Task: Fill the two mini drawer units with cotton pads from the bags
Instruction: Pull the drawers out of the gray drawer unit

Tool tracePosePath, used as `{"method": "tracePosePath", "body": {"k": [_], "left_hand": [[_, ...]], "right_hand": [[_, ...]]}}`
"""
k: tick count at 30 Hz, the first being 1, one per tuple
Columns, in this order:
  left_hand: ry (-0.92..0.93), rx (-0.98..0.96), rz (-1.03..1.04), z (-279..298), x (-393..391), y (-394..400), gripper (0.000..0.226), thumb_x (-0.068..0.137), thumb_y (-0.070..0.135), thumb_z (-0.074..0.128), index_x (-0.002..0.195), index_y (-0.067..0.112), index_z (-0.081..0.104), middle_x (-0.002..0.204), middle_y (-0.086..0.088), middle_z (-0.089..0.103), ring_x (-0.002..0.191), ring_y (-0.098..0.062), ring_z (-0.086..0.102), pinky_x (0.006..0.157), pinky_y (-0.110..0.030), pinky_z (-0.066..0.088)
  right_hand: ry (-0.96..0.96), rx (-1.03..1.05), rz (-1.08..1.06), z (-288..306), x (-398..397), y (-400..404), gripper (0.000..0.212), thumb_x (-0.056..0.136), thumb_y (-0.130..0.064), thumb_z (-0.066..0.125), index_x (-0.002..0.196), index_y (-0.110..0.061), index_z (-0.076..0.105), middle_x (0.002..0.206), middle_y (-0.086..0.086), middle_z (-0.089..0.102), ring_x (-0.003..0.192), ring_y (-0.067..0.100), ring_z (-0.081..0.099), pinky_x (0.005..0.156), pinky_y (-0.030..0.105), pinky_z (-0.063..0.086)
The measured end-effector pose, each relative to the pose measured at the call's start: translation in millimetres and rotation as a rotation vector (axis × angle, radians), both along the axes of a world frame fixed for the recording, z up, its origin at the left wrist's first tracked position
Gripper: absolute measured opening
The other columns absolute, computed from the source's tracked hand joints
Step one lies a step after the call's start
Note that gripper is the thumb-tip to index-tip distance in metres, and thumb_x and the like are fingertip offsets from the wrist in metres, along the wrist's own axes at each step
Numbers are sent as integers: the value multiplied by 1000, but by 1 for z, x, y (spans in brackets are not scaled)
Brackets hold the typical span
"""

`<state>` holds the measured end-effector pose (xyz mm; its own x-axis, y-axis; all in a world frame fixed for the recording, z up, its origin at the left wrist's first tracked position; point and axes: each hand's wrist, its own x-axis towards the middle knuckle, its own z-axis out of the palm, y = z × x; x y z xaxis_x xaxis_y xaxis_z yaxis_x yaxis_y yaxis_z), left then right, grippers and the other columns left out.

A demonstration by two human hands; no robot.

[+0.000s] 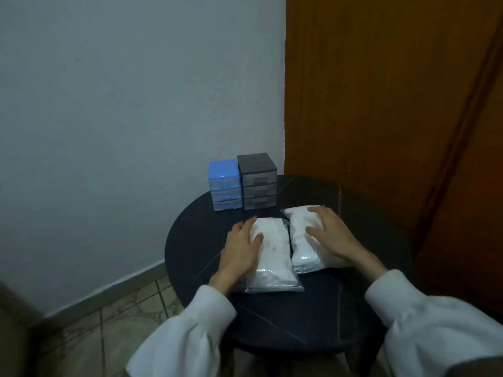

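Two clear zip bags of white cotton pads lie side by side on a round black table (313, 322). My left hand (241, 247) rests flat on the left edge of the left bag (273, 257), fingers spread. Spread the same way, my right hand (330, 231) lies on top of the right bag (302, 240). Neither hand grips its bag. At the table's far edge stand a blue mini drawer unit (224, 185) and, touching its right side, a taller grey mini drawer unit (257, 180). Each has three drawers, all closed.
A pale wall runs behind and left of the table. A brown wooden door (381, 104) stands close on the right, just behind the table. Tiled floor (109, 322) shows at the lower left. White sleeves cover both forearms.
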<state>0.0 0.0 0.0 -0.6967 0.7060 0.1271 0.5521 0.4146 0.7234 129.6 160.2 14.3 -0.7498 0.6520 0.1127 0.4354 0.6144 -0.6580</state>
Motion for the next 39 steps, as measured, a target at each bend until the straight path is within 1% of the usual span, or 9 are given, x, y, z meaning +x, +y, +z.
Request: {"method": "tracePosePath", "body": {"k": [5, 10, 13, 16, 18, 21, 23, 31, 39], "left_hand": [[-110, -76, 83, -16, 14, 8, 60, 98, 41, 37, 150, 31, 8, 156, -6, 13, 141, -25, 22, 110, -46, 25], [-157, -36, 68, -19, 13, 22, 61, 99, 40, 34, 151, 29, 3, 151, -10, 25, 135, -26, 32, 107, -39, 30], [-181, -19, 61, -20, 10, 27, 60, 100, 39, 35, 151, 28, 5, 150, -11, 30, 134, -26, 35, 107, -38, 29], [-158, -16, 36, -23, 7, 32, 62, 98, 43, 38, 150, 33, 6, 149, -10, 32, 133, -27, 36, 107, -38, 29], [-145, -6, 13, -23, 6, 34, 59, 98, 42, 39, 149, 37, 11, 146, -10, 34, 130, -26, 38, 105, -36, 31], [-130, 23, -5, -23, 4, 36, 53, 98, 37, 42, 147, 33, 24, 144, -9, 36, 130, -23, 39, 105, -32, 30], [-108, 43, -16, -21, 3, 38, 52, 98, 34, 43, 147, 29, 28, 142, -10, 38, 129, -22, 40, 105, -31, 31], [-65, 111, -66, -13, 4, 72, 50, 99, 29, 42, 147, 25, 28, 146, -7, 34, 131, -19, 36, 108, -32, 31], [1, 99, -170, 7, -3, 162, 50, 100, 30, 38, 148, 25, 25, 150, -6, 28, 135, -19, 32, 109, -30, 27]], "right_hand": [[17, -163, -172, -20, 4, 2, 68, 93, -31, 54, 149, -22, 16, 155, 5, 16, 138, 25, 27, 110, 42, 28], [51, -284, -225, -28, 2, 11, 71, 95, -41, 48, 150, -25, 6, 155, 9, 16, 139, 30, 25, 110, 44, 25], [-5, -255, -234, -35, 0, 15, 67, 95, -46, 42, 150, -32, 5, 154, 10, 22, 136, 31, 29, 108, 46, 27], [-27, -178, -180, -41, 0, 19, 57, 97, -46, 38, 147, -39, 12, 151, 9, 28, 134, 29, 33, 108, 48, 30], [3, -163, -152, -43, 0, 19, 50, 98, -41, 37, 146, -37, 22, 150, 10, 30, 133, 27, 34, 107, 44, 30], [49, -136, -134, -43, 1, 20, 47, 99, -36, 40, 144, -33, 30, 147, 9, 33, 133, 24, 34, 105, 38, 29], [61, -105, -132, -43, 1, 22, 46, 98, -34, 41, 143, -32, 33, 145, 9, 35, 131, 23, 35, 104, 36, 30], [60, -44, -189, -31, 2, 53, 46, 97, -30, 45, 142, -31, 34, 145, 9, 34, 131, 23, 35, 104, 36, 31], [76, -6, -323, -14, 10, 130, 45, 98, -27, 45, 142, -27, 37, 144, 13, 36, 129, 28, 37, 103, 38, 32]]}}
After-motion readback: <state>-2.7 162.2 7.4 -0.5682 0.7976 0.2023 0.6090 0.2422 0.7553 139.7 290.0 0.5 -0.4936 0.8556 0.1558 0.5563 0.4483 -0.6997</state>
